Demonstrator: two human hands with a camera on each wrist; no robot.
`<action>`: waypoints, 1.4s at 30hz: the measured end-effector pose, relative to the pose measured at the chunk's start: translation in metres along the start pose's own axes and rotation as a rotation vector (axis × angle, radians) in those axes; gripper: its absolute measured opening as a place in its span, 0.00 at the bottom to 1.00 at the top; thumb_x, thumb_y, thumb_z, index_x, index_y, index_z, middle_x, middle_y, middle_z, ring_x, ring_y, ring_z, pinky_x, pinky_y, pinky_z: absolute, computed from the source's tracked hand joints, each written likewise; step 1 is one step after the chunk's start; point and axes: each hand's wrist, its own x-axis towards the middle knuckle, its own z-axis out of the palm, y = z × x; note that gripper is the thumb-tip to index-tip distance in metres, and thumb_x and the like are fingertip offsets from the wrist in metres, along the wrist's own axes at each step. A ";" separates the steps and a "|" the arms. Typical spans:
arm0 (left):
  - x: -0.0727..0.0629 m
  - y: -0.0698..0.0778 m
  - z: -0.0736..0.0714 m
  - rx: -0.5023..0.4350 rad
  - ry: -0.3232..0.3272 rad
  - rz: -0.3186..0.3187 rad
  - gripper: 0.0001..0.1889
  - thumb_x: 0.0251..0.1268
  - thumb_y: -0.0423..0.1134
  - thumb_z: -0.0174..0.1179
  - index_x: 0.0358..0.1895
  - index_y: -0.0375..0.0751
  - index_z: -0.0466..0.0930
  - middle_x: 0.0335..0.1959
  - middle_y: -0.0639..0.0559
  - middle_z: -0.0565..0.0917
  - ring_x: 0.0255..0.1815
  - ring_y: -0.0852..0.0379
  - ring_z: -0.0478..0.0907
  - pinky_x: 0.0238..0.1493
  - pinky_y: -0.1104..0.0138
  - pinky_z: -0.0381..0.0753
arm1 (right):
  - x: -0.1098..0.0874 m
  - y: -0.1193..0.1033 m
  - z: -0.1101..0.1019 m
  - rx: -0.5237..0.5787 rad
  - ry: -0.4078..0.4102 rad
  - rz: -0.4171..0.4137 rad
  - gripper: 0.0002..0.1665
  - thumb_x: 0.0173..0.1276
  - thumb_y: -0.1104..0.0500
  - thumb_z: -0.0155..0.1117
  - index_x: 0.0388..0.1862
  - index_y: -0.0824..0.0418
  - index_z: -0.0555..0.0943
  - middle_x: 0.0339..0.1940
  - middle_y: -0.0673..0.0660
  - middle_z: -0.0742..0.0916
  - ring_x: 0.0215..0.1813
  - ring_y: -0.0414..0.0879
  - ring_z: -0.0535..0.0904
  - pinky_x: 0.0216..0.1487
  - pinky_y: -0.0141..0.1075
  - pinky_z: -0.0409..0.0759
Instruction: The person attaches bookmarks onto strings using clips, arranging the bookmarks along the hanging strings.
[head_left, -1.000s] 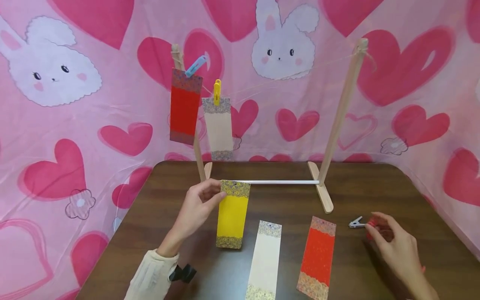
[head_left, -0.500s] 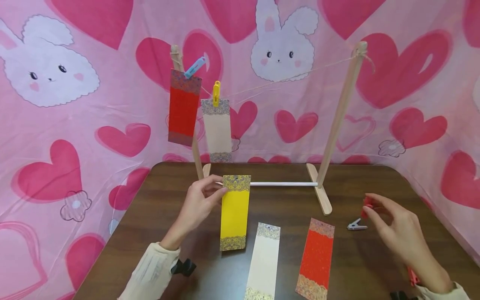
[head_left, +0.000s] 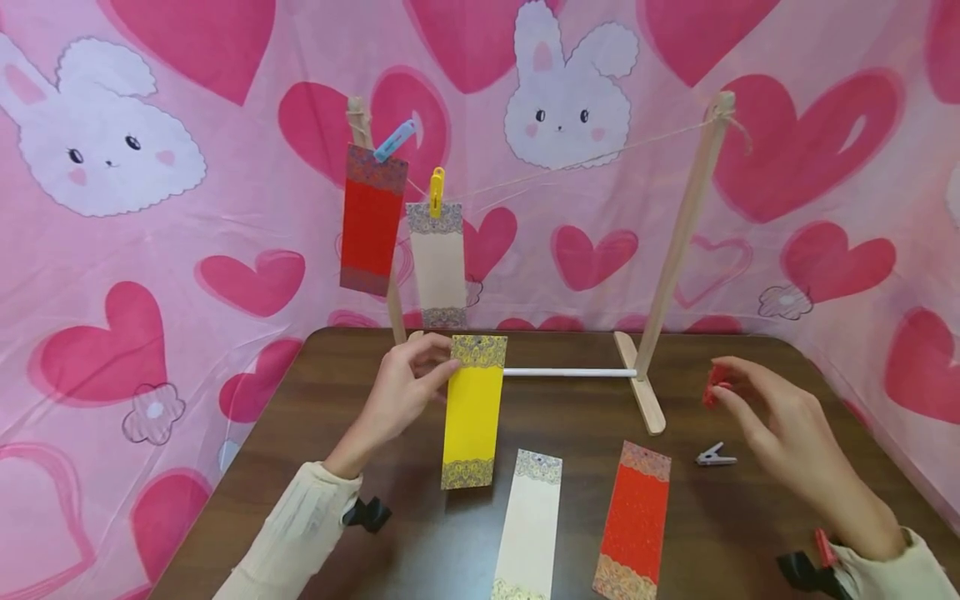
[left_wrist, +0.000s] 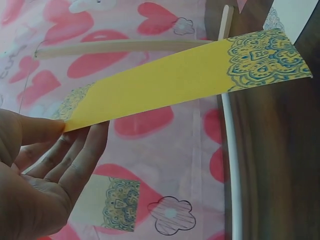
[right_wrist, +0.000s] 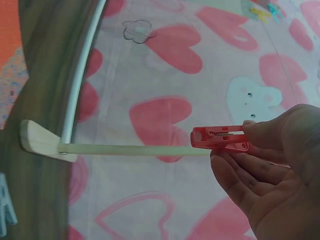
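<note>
My left hand [head_left: 401, 387] pinches a yellow card [head_left: 474, 412] with patterned ends by its upper left edge, holding it upright over the table. In the left wrist view the thumb lies on the front of the yellow card [left_wrist: 165, 75], fingers behind. My right hand [head_left: 787, 425] holds a red clothespin [head_left: 714, 385] above the table's right side. The right wrist view shows the red clothespin [right_wrist: 220, 137] between thumb and fingers. Behind, a red card [head_left: 371, 221] hangs from a blue clothespin [head_left: 395, 141], and a white card [head_left: 438, 267] from a yellow clothespin [head_left: 437, 193].
A string [head_left: 592, 158] runs between two wooden posts, the right post [head_left: 682, 237] footed on the table [head_left: 570, 417]. A white rod [head_left: 570, 372] joins the posts low down. A white card [head_left: 528, 525], a red card [head_left: 633, 521] and a grey clothespin [head_left: 716, 455] lie in front.
The right hand has lifted the red clothespin off the table and moved it up and left, away from the grey one. The left hand has raised the yellow card slightly and shifted it right.
</note>
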 end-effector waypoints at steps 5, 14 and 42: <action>0.006 0.004 0.000 0.017 -0.009 0.018 0.15 0.64 0.31 0.67 0.53 0.37 0.80 0.41 0.42 0.85 0.36 0.48 0.86 0.29 0.54 0.87 | 0.015 -0.003 -0.002 -0.003 0.002 -0.055 0.31 0.50 0.78 0.72 0.56 0.67 0.80 0.33 0.51 0.87 0.46 0.24 0.76 0.48 0.17 0.67; 0.016 0.003 0.003 0.055 -0.015 0.048 0.14 0.64 0.31 0.66 0.52 0.37 0.81 0.39 0.43 0.86 0.34 0.50 0.86 0.27 0.60 0.86 | 0.044 -0.020 -0.010 -0.058 -0.051 -0.116 0.31 0.52 0.77 0.72 0.55 0.58 0.84 0.44 0.52 0.86 0.50 0.31 0.75 0.57 0.16 0.64; 0.058 0.023 -0.005 0.031 0.031 0.179 0.12 0.66 0.30 0.64 0.51 0.33 0.80 0.39 0.40 0.85 0.33 0.48 0.86 0.29 0.57 0.87 | 0.118 -0.042 -0.015 -0.006 0.013 -0.196 0.32 0.48 0.74 0.78 0.56 0.64 0.83 0.39 0.54 0.89 0.42 0.25 0.78 0.45 0.15 0.73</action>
